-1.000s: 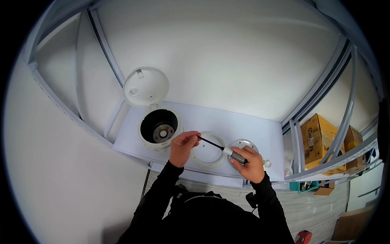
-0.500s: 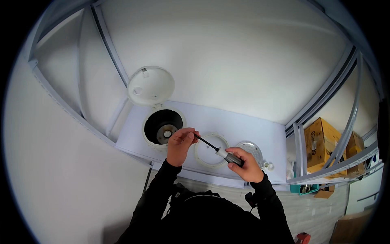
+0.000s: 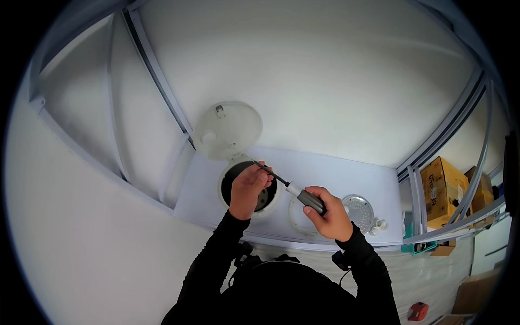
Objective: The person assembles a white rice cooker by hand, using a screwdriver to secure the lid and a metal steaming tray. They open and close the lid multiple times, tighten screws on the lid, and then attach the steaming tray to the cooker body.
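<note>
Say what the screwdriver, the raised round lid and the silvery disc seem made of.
Screwdriver handle: likely plastic, perhaps rubber-coated, dull grey with a pale collar. Shaft: probably metal, thin and straight, dark finish. Lid: likely moulded plastic, smooth and evenly off-white. Disc: probably metal, given its silvery sheen.

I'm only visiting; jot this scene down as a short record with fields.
Tool: screwdriver, gray handle
Right hand: grips the handle
Left hand: fingers pinch the shaft near its tip
Beyond left hand: round white appliance, lid open
Right of appliance: white ring, partly hidden
Farther right: round metal plate, small white pieces
Surface: white table
</note>
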Motion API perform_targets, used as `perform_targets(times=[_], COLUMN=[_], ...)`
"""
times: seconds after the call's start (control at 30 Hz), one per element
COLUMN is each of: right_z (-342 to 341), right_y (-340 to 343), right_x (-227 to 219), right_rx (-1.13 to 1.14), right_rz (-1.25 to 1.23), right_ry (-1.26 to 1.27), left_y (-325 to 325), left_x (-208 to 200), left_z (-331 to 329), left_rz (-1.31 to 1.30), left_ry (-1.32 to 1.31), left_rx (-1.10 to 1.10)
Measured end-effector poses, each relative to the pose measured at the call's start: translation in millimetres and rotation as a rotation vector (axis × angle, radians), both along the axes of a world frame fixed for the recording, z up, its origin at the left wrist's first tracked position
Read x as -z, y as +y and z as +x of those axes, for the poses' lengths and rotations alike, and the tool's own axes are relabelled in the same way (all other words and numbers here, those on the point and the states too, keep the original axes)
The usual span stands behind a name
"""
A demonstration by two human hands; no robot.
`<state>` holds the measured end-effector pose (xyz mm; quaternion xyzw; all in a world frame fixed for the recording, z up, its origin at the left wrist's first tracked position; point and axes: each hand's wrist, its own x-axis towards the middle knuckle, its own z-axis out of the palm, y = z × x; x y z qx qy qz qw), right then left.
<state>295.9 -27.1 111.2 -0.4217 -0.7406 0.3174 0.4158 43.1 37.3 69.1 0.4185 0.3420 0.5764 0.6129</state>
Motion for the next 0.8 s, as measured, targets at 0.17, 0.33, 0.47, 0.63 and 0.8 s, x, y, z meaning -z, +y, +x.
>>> perform_targets(times=[0.17, 0.33, 0.47, 0.63, 0.8], right_z=[-55, -103, -133, -154, -161], right_y=[20, 40, 46, 47, 47], right_x=[-18, -28, -36, -39, -48], right_rx=[0.117, 0.223, 0.306, 0.386, 0.402], right_rz=[0.061, 0.196, 0.254, 0.266, 0.231], right_ry=[-0.022, -0.081, -0.144, -0.147, -0.174], left_y=[32, 59, 76, 89, 95], left_x=[-11, -13, -17, -15, -13], left_z=[-35, -61, -70, -78, -83], left_rz=[0.019, 0.042, 0.068, 0.100, 0.102], left_ry=[0.030, 0.004, -0.024, -0.070, -0.121], left_rx=[0.099, 0.267, 0.317, 0.370, 0.433])
